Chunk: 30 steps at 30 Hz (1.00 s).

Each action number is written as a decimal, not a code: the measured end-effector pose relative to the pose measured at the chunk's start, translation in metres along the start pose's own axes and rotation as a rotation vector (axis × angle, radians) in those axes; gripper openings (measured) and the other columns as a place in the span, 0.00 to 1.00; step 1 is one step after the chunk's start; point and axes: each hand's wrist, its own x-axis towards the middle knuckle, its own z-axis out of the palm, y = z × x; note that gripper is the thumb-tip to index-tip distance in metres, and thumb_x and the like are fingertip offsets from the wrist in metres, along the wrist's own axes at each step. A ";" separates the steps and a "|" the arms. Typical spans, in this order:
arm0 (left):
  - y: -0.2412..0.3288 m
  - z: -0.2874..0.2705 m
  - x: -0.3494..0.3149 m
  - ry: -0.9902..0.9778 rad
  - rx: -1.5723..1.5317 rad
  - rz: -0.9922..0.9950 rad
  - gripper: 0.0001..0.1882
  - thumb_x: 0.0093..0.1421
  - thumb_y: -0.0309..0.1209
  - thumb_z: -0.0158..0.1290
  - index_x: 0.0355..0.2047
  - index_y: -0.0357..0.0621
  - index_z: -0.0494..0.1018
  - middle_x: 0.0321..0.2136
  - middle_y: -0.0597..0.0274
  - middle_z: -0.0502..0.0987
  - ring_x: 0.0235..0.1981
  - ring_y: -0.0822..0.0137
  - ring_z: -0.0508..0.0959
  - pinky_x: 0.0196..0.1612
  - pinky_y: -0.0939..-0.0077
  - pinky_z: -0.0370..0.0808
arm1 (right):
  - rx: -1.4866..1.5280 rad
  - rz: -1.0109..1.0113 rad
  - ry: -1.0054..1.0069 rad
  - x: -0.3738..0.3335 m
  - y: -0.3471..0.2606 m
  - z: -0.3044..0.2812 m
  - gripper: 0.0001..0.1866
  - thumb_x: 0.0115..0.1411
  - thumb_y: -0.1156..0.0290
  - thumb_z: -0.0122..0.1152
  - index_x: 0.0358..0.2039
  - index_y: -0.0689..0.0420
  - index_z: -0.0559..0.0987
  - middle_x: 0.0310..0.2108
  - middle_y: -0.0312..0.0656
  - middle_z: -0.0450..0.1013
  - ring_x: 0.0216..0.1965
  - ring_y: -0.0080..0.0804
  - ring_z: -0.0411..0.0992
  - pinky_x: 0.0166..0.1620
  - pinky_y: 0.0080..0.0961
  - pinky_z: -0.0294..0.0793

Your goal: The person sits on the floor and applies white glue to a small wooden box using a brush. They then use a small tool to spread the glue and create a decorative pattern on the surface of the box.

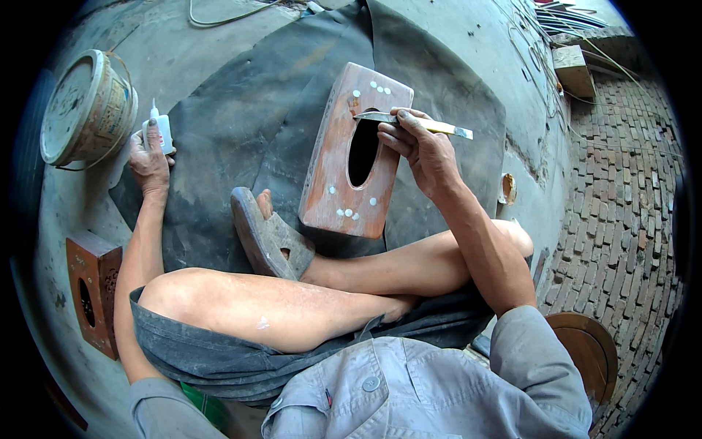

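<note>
The wooden box (335, 157) looks matt (the blade (376, 116), metal).

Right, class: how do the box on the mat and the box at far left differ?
The mat box is patchy pinkish brown; the left box is darker reddish brown. The mat box bears whitish spots; the left box shows none. The mat box lies on the mat; the left box sits off it. Both have an oval opening.

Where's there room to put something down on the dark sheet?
Bare dark sheet shows between the left hand, holding a white bottle, and the wooden box. Another lies beyond the knife in the right hand, between the box and the sheet's right edge. It's crowded at the box's near end, where the slipper and crossed legs are.
</note>
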 end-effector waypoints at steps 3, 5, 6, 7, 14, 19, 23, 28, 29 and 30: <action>-0.001 0.001 -0.001 0.010 -0.017 0.004 0.31 0.66 0.59 0.53 0.38 0.37 0.72 0.21 0.60 0.78 0.16 0.72 0.79 0.16 0.79 0.70 | -0.003 -0.001 0.005 0.002 -0.001 0.002 0.14 0.69 0.70 0.59 0.50 0.64 0.73 0.43 0.46 0.77 0.43 0.32 0.81 0.49 0.24 0.86; 0.000 0.001 0.000 0.011 -0.006 0.001 0.31 0.66 0.59 0.53 0.38 0.36 0.72 0.21 0.60 0.78 0.16 0.72 0.79 0.16 0.79 0.70 | 0.007 0.000 0.007 0.003 -0.001 0.004 0.12 0.69 0.71 0.59 0.49 0.63 0.75 0.41 0.45 0.78 0.43 0.31 0.81 0.48 0.21 0.86; 0.000 0.001 0.000 0.010 0.000 0.000 0.31 0.66 0.59 0.53 0.38 0.36 0.72 0.21 0.60 0.78 0.16 0.72 0.79 0.16 0.80 0.70 | 0.010 -0.001 0.009 0.003 -0.002 0.004 0.12 0.69 0.71 0.59 0.49 0.63 0.75 0.41 0.45 0.78 0.43 0.30 0.81 0.48 0.20 0.86; 0.001 0.001 -0.001 0.012 -0.003 0.000 0.31 0.66 0.59 0.53 0.38 0.36 0.72 0.21 0.60 0.78 0.16 0.72 0.79 0.16 0.80 0.70 | 0.013 -0.002 0.011 0.004 -0.002 0.004 0.12 0.69 0.71 0.59 0.49 0.63 0.75 0.41 0.45 0.78 0.43 0.30 0.81 0.48 0.20 0.86; 0.000 0.002 -0.001 0.016 0.002 0.009 0.31 0.66 0.58 0.53 0.39 0.37 0.72 0.21 0.61 0.78 0.17 0.72 0.79 0.15 0.80 0.70 | 0.013 0.003 0.017 0.006 -0.004 0.008 0.14 0.68 0.69 0.61 0.50 0.64 0.76 0.42 0.44 0.78 0.44 0.30 0.81 0.46 0.16 0.86; -0.005 0.002 0.001 0.010 -0.023 0.007 0.31 0.66 0.59 0.52 0.39 0.37 0.73 0.21 0.61 0.78 0.17 0.73 0.79 0.16 0.81 0.70 | 0.028 0.010 0.044 0.008 -0.004 0.011 0.15 0.68 0.69 0.61 0.50 0.64 0.76 0.43 0.44 0.78 0.44 0.30 0.81 0.46 0.16 0.86; -0.007 0.001 0.002 0.001 -0.013 0.015 0.31 0.66 0.59 0.52 0.39 0.37 0.73 0.21 0.62 0.79 0.17 0.73 0.79 0.16 0.81 0.70 | 0.047 0.027 0.070 0.007 -0.006 0.013 0.15 0.68 0.69 0.61 0.50 0.64 0.76 0.43 0.45 0.79 0.44 0.30 0.81 0.47 0.16 0.86; -0.004 0.001 0.001 -0.001 -0.022 0.001 0.31 0.66 0.59 0.52 0.39 0.37 0.73 0.21 0.62 0.79 0.17 0.73 0.79 0.16 0.81 0.70 | 0.028 0.028 0.076 0.008 -0.006 0.014 0.14 0.68 0.69 0.61 0.50 0.63 0.76 0.42 0.44 0.79 0.44 0.30 0.81 0.47 0.17 0.86; -0.003 0.001 0.000 0.000 -0.026 0.001 0.31 0.66 0.59 0.52 0.39 0.37 0.73 0.21 0.62 0.79 0.17 0.74 0.79 0.16 0.81 0.70 | 0.023 0.027 0.075 0.008 -0.006 0.013 0.14 0.68 0.69 0.61 0.50 0.63 0.76 0.42 0.44 0.79 0.44 0.30 0.81 0.47 0.17 0.86; -0.003 0.001 0.000 0.003 -0.028 0.002 0.31 0.66 0.59 0.52 0.39 0.37 0.73 0.21 0.62 0.79 0.17 0.74 0.79 0.16 0.81 0.70 | 0.017 0.026 0.067 0.008 -0.005 0.012 0.13 0.69 0.70 0.61 0.50 0.63 0.76 0.42 0.44 0.79 0.44 0.30 0.81 0.47 0.17 0.86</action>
